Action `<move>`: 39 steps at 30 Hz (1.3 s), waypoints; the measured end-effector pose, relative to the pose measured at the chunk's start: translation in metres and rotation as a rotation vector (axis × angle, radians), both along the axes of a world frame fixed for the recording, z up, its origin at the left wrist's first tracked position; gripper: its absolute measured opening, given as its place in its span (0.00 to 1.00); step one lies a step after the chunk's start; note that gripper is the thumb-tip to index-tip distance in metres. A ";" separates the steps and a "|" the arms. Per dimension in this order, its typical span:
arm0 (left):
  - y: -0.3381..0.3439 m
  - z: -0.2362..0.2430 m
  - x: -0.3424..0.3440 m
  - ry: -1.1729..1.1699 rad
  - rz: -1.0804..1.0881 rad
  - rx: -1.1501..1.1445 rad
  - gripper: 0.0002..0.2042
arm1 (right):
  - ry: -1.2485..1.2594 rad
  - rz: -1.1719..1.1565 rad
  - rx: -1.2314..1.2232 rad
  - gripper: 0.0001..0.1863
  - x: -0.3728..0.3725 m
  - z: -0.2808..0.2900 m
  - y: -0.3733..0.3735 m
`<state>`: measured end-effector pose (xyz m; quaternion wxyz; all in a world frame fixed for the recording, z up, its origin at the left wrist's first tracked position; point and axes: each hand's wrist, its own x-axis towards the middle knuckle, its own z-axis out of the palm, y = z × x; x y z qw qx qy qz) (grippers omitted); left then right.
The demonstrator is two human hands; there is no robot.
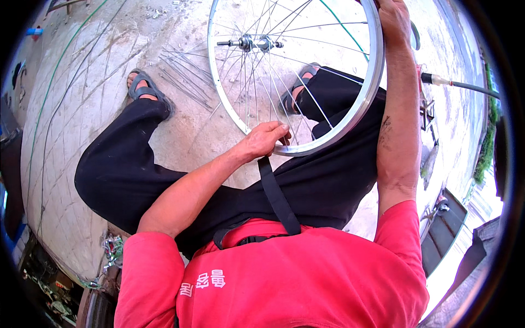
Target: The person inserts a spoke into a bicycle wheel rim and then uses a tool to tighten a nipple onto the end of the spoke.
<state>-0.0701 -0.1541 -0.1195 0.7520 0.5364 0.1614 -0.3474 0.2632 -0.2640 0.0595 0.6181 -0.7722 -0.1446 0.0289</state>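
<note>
Loose thin steel spokes (186, 76) lie fanned on the pale concrete floor (82, 109), left of centre. Left hand (266, 139): fingers curled closed, pinching at the lower edge of the shiny silver spoked bicycle wheel rim (365, 95). The rim stands upright over the lap, between the knees in black trousers (328, 180); hub (252, 42) near top. Right hand (392, 19): wrapped over the rim's upper right edge, fingers hidden. Far right: grey hose (465, 85), dark flat panel (443, 229).
</note>
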 end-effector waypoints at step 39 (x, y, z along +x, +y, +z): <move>0.004 0.041 0.019 0.070 0.137 -0.086 0.19 | 0.026 -0.064 -0.086 0.11 -0.016 0.001 -0.014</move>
